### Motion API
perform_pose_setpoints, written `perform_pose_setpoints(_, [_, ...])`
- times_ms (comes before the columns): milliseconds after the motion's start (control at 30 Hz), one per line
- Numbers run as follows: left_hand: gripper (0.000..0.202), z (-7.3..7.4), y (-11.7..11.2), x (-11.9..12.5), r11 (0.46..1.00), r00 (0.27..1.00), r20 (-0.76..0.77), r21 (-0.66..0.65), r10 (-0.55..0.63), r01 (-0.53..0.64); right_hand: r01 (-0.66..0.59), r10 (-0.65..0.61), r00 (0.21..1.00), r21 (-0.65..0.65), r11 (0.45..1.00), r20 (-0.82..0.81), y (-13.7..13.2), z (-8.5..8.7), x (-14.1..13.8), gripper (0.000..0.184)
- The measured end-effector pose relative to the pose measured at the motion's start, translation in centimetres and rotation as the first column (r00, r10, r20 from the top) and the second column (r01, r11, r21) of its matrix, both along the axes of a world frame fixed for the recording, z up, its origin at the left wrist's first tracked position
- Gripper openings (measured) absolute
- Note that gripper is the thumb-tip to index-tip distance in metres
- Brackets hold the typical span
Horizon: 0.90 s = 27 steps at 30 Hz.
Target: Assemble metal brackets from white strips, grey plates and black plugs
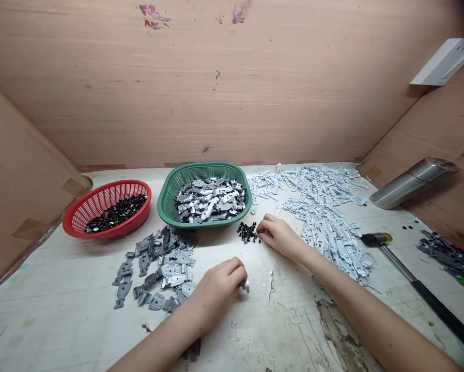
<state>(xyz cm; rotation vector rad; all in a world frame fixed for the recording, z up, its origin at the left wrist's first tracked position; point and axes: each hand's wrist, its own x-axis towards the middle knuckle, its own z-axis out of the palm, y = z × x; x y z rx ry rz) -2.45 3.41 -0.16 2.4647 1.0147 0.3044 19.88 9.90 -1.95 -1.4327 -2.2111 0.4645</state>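
Note:
My left hand [223, 281] is closed around a small metal part [246, 287], low over the middle of the table. Only the shiny end of that part shows past the fingertips. My right hand [278, 235] reaches to the edge of a loose pile of small black pieces [247, 232]. Its thumb and fingers are pinched together on a small black piece, mostly hidden by the fingertips. Left of my left hand lie scattered grey metal clips [173, 268]. Behind the black pile stands a green basket [204, 224] heaped with similar metal clips [212, 199].
A red basket [145, 209] at the left holds shiny black parts. Flat silvery strips [328, 222] spread over the right side. Further right are a hammer [400, 266], a leaning steel cylinder [406, 183] and a dark heap [449, 253]. Cardboard walls [216, 119] enclose the table.

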Motion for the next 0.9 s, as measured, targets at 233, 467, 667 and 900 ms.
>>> perform_pose_setpoints(233, [0.028,1.1,-0.7,0.1,0.986,0.981,0.171,-0.151,0.096,-0.07,0.075,-0.075,0.991,0.01,0.997,0.11,-1.9,0.8,-0.3,0.014])
perform_pose_setpoints(467, [0.012,1.4,-2.1,0.5,0.957,0.951,-0.223,-0.147,0.215,-0.251,0.066,-0.064,0.998,-0.071,0.995,0.021,-6.3,2.5,0.3,0.013])
perform_pose_setpoints(667, [0.008,0.4,-2.1,1.1,0.799,0.931,0.081,-0.542,0.357,-0.259,-0.079,-0.005,0.933,-0.22,0.972,-0.359,-10.7,4.3,-1.4,0.009])
perform_pose_setpoints(900, [0.014,1.0,-2.0,1.6,0.405,0.714,0.288,-0.914,0.638,0.007,-0.007,0.04,0.957,0.114,0.993,-0.288,-13.0,3.1,-3.8,0.016])
